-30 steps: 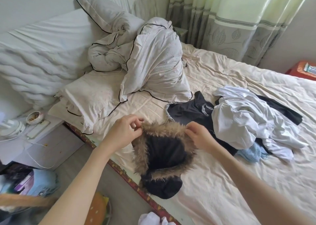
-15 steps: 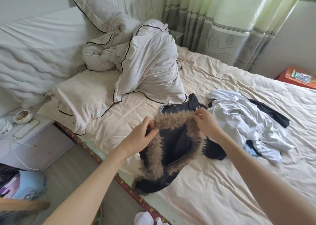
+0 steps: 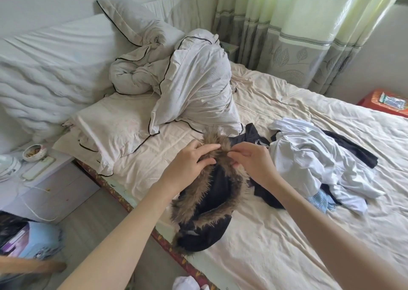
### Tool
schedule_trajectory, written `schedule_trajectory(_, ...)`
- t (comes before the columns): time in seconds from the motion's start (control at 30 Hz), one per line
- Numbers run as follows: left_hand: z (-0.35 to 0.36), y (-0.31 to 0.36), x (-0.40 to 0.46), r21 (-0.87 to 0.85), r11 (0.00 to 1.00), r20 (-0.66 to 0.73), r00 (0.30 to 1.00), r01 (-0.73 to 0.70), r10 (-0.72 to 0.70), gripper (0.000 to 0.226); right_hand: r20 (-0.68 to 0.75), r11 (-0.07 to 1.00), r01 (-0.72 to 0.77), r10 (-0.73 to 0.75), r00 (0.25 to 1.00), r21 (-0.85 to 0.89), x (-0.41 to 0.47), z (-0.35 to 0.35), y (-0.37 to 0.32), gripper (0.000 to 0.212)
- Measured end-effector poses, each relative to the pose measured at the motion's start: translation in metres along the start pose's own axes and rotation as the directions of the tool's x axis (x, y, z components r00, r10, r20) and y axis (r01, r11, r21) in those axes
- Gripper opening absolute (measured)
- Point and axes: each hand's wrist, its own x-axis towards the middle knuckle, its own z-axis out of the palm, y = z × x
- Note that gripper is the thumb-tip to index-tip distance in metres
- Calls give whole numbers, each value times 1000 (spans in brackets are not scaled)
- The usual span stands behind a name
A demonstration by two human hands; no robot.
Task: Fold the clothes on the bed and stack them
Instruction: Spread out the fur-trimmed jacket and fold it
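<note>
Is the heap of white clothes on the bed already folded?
No, the white clothes lie in a crumpled heap on the bed, right of the fur-trimmed black garment that both hands hold.

White wall [image 3: 55, 0], green-grey curtains [image 3: 298, 24], white nightstand [image 3: 50, 179], grey floor [image 3: 92, 219]
</note>
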Motion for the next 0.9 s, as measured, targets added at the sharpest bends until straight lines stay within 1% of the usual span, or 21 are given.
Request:
schedule_trajectory(0.07, 2, 4, 3, -34, 999, -46, 999, 25, -26, 41, 18, 994, 0, -1, 1000, 107, -1, 1, -6, 10)
schedule_trajectory(0.17, 6, 6, 5, -65, 998, -124, 992, 20, -28, 31, 50, 979, -5, -5, 999, 205, -2, 3, -12, 16)
schedule_trajectory(0.27, 7, 7, 5, -62, 998, -176, 984, -12, 1, 18, 64, 965, -22, 5, 998, 262, -3, 5, -14, 23)
schedule_trajectory(0.33, 5, 7, 5, -40, 999, -182, 983, -34, 26, 14, 87, 955, -48, 23, 996, 292, -3, 4, -13, 21)
schedule_trajectory(0.4, 1, 7, 6, -28, 999, -183, 982, -44, 38, 11, 118, 957, -65, 33, 992, 282, -4, 2, -10, 20)
schedule_trajectory(0.5, -13, 7, 10, -22, 998, -202, 978, -55, 49, 8, 136, 979, -89, 64, 989, 185, -3, -6, 4, 20)
schedule_trajectory(0.53, -19, 7, 12, -23, 998, -207, 977, -56, 50, 8, 182, 978, -124, 94, 979, 166, -3, -10, 11, 22)
schedule_trajectory(0.57, -24, 8, 14, -25, 998, -211, 976, -57, 51, 8, 258, 969, -183, 138, 956, 163, -3, -13, 18, 29)
schedule_trajectory(0.63, -35, 9, 20, -28, 997, -216, 975, -66, 59, 8, 423, 947, -292, 212, 881, 134, -5, -13, 27, 48)
schedule_trajectory(0.7, -43, 11, 24, -33, 996, -224, 972, -83, 73, 9, 521, 921, -378, 276, 807, 97, -2, -6, 30, 56)
schedule_trajectory(0.73, -47, 12, 25, -37, 995, -232, 970, -89, 78, 10, 542, 915, -399, 304, 783, 63, 2, -3, 29, 55)
schedule_trajectory(0.77, -52, 12, 26, -39, 995, -242, 967, -91, 79, 10, 556, 927, -376, 306, 773, 13, 7, -2, 25, 48)
schedule_trajectory(0.8, -56, 10, 27, -34, 995, -251, 965, -90, 79, 10, 559, 952, -304, 271, 784, -35, 12, -1, 21, 34)
schedule_trajectory(0.83, -61, 8, 27, -20, 996, -258, 963, -85, 77, 9, 547, 970, -232, 235, 803, -77, 17, -1, 17, 15)
schedule_trajectory(0.87, -66, 5, 27, -1, 997, -261, 963, -76, 73, 9, 528, 980, -174, 198, 826, -95, 21, -2, 10, 5)
schedule_trajectory(0.9, -70, 2, 26, 20, 998, -262, 963, -64, 67, 9, 487, 988, -120, 152, 860, -96, 25, -3, 6, 19)
